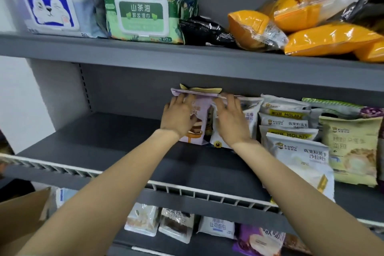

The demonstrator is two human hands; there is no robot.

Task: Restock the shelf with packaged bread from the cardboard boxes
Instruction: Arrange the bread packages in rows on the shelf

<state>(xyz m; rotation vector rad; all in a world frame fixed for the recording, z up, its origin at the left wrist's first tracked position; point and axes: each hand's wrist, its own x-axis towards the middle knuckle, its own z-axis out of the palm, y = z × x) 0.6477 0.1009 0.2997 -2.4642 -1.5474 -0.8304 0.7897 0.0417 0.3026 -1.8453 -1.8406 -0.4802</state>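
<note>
1. Closest to us were our own two bare forearms, reaching up from the bottom edge toward the middle shelf [104, 143], with a flap of the cardboard box [22, 212] sitting low on the left.
2. Our left hand [178, 117] was laid flat, fingers spread, on the front of a purple bread packet [198, 122] standing upright at the back of that shelf. Not really pinching it, more pressing on it.
3. Our right hand [231, 119] was the same deal: open palm against a white bread packet [216, 141] just beside the purple one, the two packs touching.
4. Right of that, things got crowded: a row of white XianDu packets [299, 156] leaned one in front of another, hard up against our right wrist, then a pale green packet [351, 151] further over.
5. Left half of the shelf was bare grey board, so nothing blocked us on that side.
6. A white wire rail [187, 190] ran along the shelf's front edge, and our arms went over it.
7. Up top sat wet-wipe packs [141, 15], a black bag [205, 31] and orange bags [330, 39].
8. Below, more bread packets [176, 224] stood on the lower shelf.
</note>
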